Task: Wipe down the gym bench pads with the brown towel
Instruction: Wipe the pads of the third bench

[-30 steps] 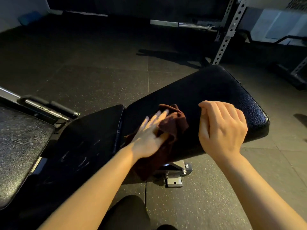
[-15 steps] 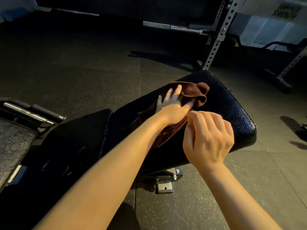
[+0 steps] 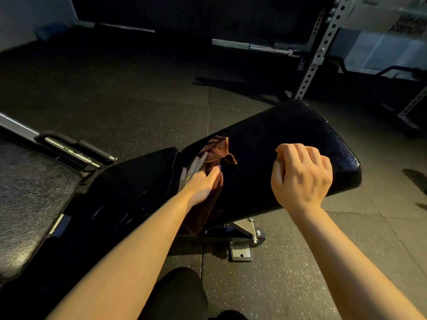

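The black gym bench runs from the lower left to the right, with a long back pad (image 3: 288, 144) and a shorter seat pad (image 3: 129, 185) beside it. A brown towel (image 3: 218, 150) lies bunched on the back pad near the gap between the two pads, one end hanging over the near edge. My left hand (image 3: 199, 181) presses flat on the towel with straight fingers. My right hand (image 3: 301, 175) hovers over the near edge of the back pad, fingers curled, holding nothing.
Another textured black pad (image 3: 27, 204) and a metal handle bar (image 3: 74, 151) sit at the left. A perforated rack upright (image 3: 321, 49) and a barbell (image 3: 261, 46) stand behind the bench. The bench foot bracket (image 3: 241, 252) rests on the rubber floor.
My left hand has dragged the towel back from the far end of the back pad toward the seat gap. My right hand has shifted right, away from the towel.
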Demonstrator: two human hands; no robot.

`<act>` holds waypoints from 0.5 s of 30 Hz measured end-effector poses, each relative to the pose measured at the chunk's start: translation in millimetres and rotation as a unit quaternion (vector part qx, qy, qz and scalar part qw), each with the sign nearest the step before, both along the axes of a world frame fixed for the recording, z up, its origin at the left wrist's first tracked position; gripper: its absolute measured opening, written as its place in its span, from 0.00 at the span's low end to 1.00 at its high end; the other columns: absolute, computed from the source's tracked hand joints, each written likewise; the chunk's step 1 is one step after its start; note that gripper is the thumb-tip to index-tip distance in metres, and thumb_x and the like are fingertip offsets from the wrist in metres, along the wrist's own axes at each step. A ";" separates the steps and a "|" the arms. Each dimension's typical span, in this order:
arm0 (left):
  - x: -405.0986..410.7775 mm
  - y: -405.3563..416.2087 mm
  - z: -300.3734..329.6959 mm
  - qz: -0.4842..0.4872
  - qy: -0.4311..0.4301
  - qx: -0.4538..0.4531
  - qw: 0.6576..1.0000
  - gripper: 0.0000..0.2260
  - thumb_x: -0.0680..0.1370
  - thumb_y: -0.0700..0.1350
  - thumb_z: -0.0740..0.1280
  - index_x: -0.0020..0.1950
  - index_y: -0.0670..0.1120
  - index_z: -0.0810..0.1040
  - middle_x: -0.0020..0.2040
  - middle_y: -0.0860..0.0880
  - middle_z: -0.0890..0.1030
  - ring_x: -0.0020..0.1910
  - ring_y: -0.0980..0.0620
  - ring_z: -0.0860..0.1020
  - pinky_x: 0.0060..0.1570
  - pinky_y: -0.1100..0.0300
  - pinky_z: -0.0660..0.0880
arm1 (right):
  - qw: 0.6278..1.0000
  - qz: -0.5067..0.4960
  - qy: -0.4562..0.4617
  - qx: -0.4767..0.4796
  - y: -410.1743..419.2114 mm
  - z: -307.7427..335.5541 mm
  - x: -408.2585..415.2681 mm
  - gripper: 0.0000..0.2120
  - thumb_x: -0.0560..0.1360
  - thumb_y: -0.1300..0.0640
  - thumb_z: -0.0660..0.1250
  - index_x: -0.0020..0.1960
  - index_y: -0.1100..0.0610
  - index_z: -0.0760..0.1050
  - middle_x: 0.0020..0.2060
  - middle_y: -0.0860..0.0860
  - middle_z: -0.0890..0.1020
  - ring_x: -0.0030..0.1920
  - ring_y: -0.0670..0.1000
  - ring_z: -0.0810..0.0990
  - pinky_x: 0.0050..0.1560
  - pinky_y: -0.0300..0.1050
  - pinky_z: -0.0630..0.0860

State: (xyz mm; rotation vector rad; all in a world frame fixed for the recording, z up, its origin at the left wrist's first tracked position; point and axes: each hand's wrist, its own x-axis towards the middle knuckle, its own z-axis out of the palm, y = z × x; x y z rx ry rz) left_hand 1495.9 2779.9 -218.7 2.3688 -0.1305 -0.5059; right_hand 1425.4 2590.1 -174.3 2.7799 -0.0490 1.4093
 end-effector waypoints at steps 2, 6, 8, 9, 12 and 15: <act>-17.8 21.0 -14.3 0.009 -0.008 -0.019 1.000 0.28 0.85 0.60 0.47 0.82 0.48 0.53 0.82 0.53 0.48 0.80 0.53 0.45 0.76 0.56 0.40 | 1.000 -0.003 0.018 -0.013 1.3 0.3 -1.5 0.08 0.75 0.56 0.61 0.47 0.56 0.77 0.42 0.52 0.82 0.46 0.57 0.79 0.44 0.49 0.65; -44.5 41.7 -31.3 0.071 0.041 -0.062 0.995 0.28 0.85 0.59 0.50 0.82 0.49 0.50 0.82 0.53 0.48 0.80 0.49 0.51 0.76 0.56 0.50 | 0.998 -0.024 0.055 -0.031 3.1 2.1 -4.5 0.10 0.77 0.54 0.59 0.46 0.56 0.76 0.41 0.53 0.81 0.45 0.58 0.78 0.44 0.50 0.66; -55.7 48.1 -35.4 0.092 0.008 -0.047 0.995 0.28 0.85 0.58 0.50 0.81 0.45 0.52 0.82 0.53 0.47 0.80 0.51 0.51 0.75 0.58 0.51 | 0.995 -0.038 0.085 -0.029 5.8 4.2 -6.7 0.12 0.79 0.52 0.57 0.46 0.57 0.76 0.42 0.54 0.81 0.45 0.59 0.78 0.45 0.51 0.67; -64.0 50.6 -39.0 0.101 -0.005 -0.060 0.993 0.28 0.85 0.57 0.51 0.81 0.46 0.52 0.82 0.53 0.49 0.80 0.51 0.52 0.76 0.58 0.52 | 0.994 -0.039 0.098 -0.029 7.6 4.8 -8.3 0.13 0.80 0.51 0.55 0.47 0.57 0.76 0.42 0.55 0.81 0.45 0.59 0.78 0.46 0.51 0.67; -99.5 55.7 -46.7 0.146 -0.003 -0.195 0.970 0.23 0.85 0.54 0.55 0.79 0.49 0.62 0.77 0.52 0.65 0.77 0.50 0.62 0.71 0.62 0.59 | 0.991 0.000 0.131 -0.034 23.2 2.8 -14.9 0.14 0.82 0.51 0.55 0.50 0.57 0.76 0.45 0.55 0.81 0.48 0.59 0.78 0.51 0.53 0.68; -110.5 66.7 -34.1 0.166 -0.021 -0.333 0.928 0.22 0.84 0.53 0.56 0.77 0.49 0.63 0.68 0.56 0.68 0.76 0.51 0.64 0.64 0.69 0.59 | 0.978 0.073 0.186 -0.054 56.9 -12.0 -18.6 0.11 0.80 0.50 0.59 0.53 0.55 0.77 0.48 0.53 0.80 0.52 0.57 0.78 0.56 0.54 0.69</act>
